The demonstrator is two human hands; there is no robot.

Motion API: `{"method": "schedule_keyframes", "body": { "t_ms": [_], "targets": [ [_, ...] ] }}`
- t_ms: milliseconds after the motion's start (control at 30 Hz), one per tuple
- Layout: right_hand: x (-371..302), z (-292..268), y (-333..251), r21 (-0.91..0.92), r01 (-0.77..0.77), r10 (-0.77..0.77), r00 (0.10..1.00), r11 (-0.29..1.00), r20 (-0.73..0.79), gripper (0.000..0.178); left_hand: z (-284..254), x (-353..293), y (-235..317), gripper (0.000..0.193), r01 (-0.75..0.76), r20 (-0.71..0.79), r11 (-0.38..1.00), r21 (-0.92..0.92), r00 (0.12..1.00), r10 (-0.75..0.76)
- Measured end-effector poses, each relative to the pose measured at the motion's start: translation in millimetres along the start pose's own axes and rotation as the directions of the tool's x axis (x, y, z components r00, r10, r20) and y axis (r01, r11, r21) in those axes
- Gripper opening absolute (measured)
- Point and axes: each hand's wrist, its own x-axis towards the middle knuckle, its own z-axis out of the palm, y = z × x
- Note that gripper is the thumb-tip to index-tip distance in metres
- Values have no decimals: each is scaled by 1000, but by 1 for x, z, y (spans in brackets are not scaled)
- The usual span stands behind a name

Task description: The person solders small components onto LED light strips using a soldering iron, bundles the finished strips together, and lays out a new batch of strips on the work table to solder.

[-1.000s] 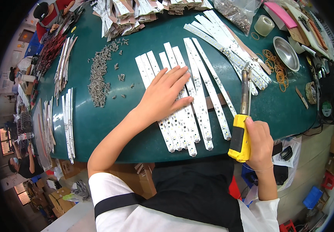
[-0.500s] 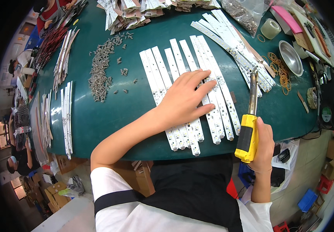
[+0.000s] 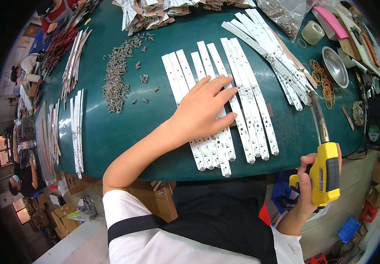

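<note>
My left hand [image 3: 205, 103] lies with fingers spread over a row of white LED strips [image 3: 253, 114] near the table's front edge, its palm covering the middle of several of them. Small yellowish LEDs and dark components show along the boards. Off to the right, past the front edge, my right hand [image 3: 305, 187] is wrapped round the grip of a yellow and black soldering gun [image 3: 323, 176]. Its metal barrel points up and away, the tip close to the lower end of a fanned pile of LED strips [image 3: 282, 66]. From here I cannot tell whether tip and pile touch.
Loose small metal screws [image 3: 117, 79] are heaped on the green table [image 3: 155, 127]. Rubber bands [image 3: 326, 86], a metal bowl [image 3: 335, 66] and a tape roll [image 3: 313, 33] sit at the right. More strips [image 3: 76, 132] lie left. Other people [image 3: 25, 180] are at the far left.
My right hand has swung to the right with the soldering gun, turning it and carrying its tip away from the row. My left hand has slid slightly left over the strips.
</note>
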Motion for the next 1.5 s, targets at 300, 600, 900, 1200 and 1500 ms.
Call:
{"method": "schedule_keyframes", "body": {
  "t_ms": [300, 600, 900, 1200, 1500],
  "targets": [
    [-8, 16, 15, 682, -254, 168, 967, 685, 191, 67, 13, -3, 23, 60, -59, -27, 998, -2, 998, 59],
    [-8, 34, 24, 760, -318, 99, 942, 566, 321, 69, -15, -26, 16, 60, 60, -65, 998, -25, 996, -62],
    [-23, 36, 9, 780, -461, 159, 886, 424, 437, 67, -16, -49, 10, 61, 113, -19, 992, 63, 993, -112],
    [-48, 58, 10, 752, -610, 210, 792, 249, 573, 73, -6, -46, -5, 60, 105, -88, 995, -1, 991, -104],
    [-37, 76, 19, 809, -458, 182, 889, 369, 420, 48, -16, -69, -3, 60, 80, -7, 988, -132, 997, -82]
  ]
}}
